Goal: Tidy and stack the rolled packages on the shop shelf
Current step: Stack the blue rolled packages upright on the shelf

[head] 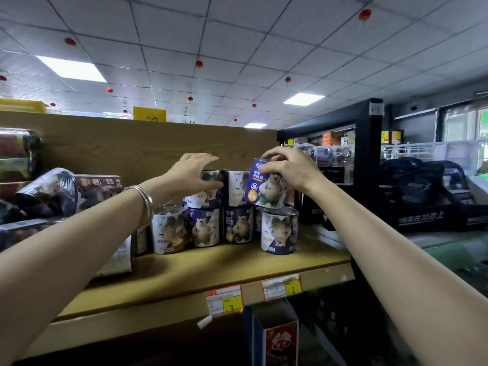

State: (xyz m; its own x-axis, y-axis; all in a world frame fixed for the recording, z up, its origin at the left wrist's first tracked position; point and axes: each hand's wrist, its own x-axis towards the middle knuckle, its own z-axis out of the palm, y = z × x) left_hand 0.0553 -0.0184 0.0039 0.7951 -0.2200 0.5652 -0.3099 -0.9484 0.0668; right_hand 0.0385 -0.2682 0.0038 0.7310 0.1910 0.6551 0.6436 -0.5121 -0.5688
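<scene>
A: Two tiers of rolled packages stand toward the right end of the wooden shelf (211, 270), close to its back board. Your right hand (287, 167) has one tilted roll (266, 186) pinched from above, fingers curled over its top rim, its lower edge touching the top of the front roll (279, 229) at the right end.

B: And my left?

A: Your left hand (192, 173) is spread flat, fingers on the top and thumb on the face of the upper-left roll (204, 191). It looks more like steadying than gripping; nothing is lifted by it.

B: How will the roll in my right hand behave?

A: Judging by the label and shape, it's a wound roll of thin bags in a glossy sleeve: probably light, fairly firm across the ends, a bit yielding round the middle. The sleeve looks slick, so a top pinch could let it swivel. You'd likely do better wrapping fingers round the barrel, then setting it flat and square on the roll beneath.

B: Risks?

A: The stack is narrow and the bases are small, so a skewed landing could nudge the roll beneath toward the shelf's front edge. The bigger dark rolls (60, 191) at the left end lie jumbled on their sides and still want sorting.
</scene>
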